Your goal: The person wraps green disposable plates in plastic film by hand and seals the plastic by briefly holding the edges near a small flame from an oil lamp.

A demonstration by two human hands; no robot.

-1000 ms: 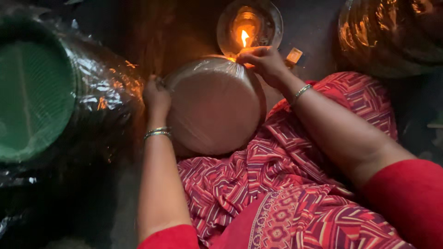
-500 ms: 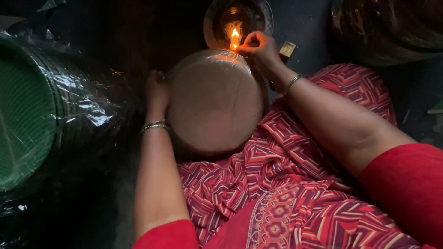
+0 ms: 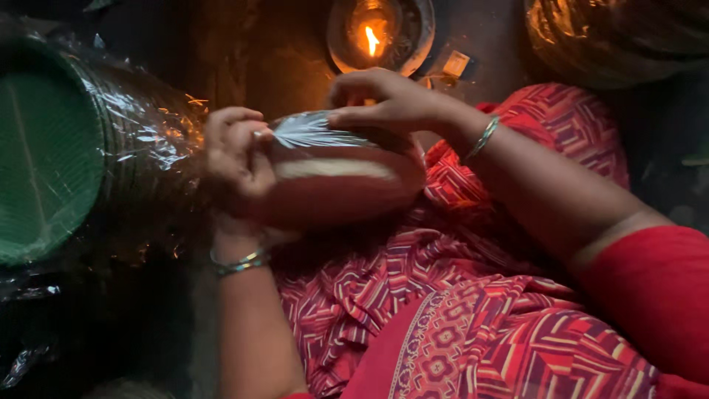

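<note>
A stack of round disposable plates in clear plastic wrap point(image 3: 336, 181) rests tilted on my lap, its edge facing up. My left hand point(image 3: 235, 159) grips the stack's left side and pinches gathered plastic film. My right hand point(image 3: 384, 103) presses on the top edge, fingers holding the same wrap. A bangle circles each wrist. Just beyond the stack a small flame point(image 3: 371, 41) burns in a round metal dish point(image 3: 413, 33).
A large wrapped bundle of green plates point(image 3: 52, 155) lies at the left. Another plastic-wrapped bundle point(image 3: 613, 37) sits at the top right. A small box point(image 3: 456, 64) lies beside the flame dish. My red patterned clothing point(image 3: 458, 310) fills the lower right.
The plate stack has tipped from lying flat-face up to standing on edge. My right hand has come back from the flame to the stack's top edge, and both hands now hold the gathered wrap.
</note>
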